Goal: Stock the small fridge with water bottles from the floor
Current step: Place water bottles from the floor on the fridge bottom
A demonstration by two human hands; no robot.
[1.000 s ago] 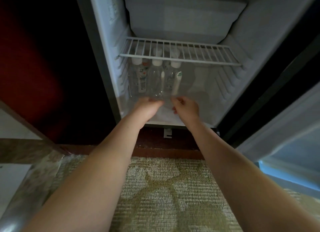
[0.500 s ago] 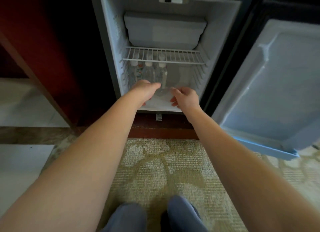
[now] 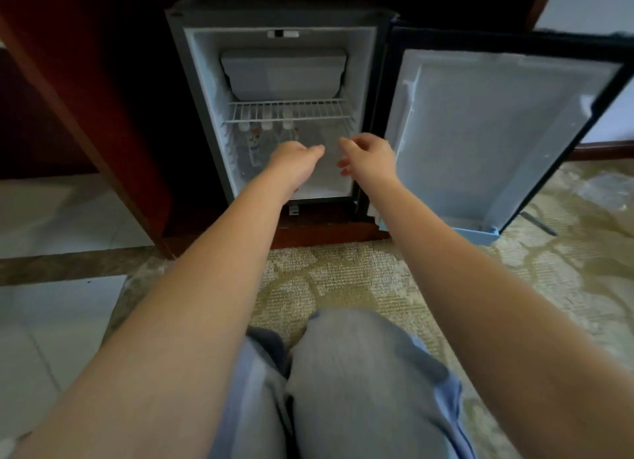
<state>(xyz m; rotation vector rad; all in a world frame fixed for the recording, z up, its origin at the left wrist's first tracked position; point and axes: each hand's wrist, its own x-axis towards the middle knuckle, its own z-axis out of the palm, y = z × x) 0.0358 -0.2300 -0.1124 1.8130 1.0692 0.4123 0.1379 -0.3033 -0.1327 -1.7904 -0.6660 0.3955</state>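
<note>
Right now both bare hands hover at the mouth of the small white-lined fridge (image 3: 206, 91), whose door (image 3: 487, 139) hangs swung wide to the right. The left hand (image 3: 295, 160) is loosely curled, thumb and forefinger reaching forward with nothing between them; the right hand (image 3: 368, 158) is half spread, fingers (image 3: 344, 166) drooping, and likewise carries nothing. Just beyond the left grip and slightly to its left, three clear plastic water bottles with white caps (image 3: 267, 134) stand upright in a row on the fridge floor, their caps just under the white wire shelf (image 3: 291, 112), their long axes vertical. They fill the left part of the lower compartment; the space beyond the right grip looks free, though blur and dim light make that hard to confirm. The left hand is the nearer one to the stocked row. No loose bottle shows on the patterned beige carpet (image 3: 343, 273) near either grip; a crumpled clear plastic wrap (image 3: 603, 191) lies far off to the right of the right grip, past the door, and whether bottles remain there cannot be told. The likely next reach therefore runs away from the fridge, toward whatever stock still lies on the floor.
</note>
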